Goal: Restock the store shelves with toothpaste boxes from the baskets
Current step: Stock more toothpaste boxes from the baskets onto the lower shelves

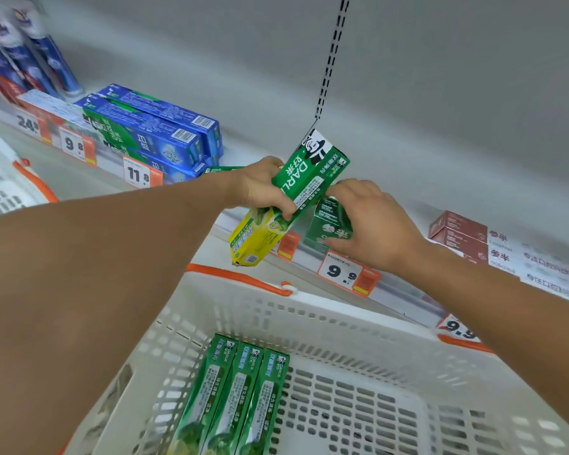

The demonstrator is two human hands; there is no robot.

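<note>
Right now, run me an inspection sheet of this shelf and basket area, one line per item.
Surface: white shelf, price tags along its front edge.
Job's things: green toothpaste box held tilted over the shelf edge; small green box on the shelf; three green boxes lying side by side in the white basket.
Clutter: blue toothpaste boxes stacked on the left; maroon boxes on the right.
Grippers: left hand grips the green toothpaste box; right hand holds the small green box.
Cables: nothing seen.
Surroundings: slotted shelf upright on the back wall; second basket at far left.
</note>
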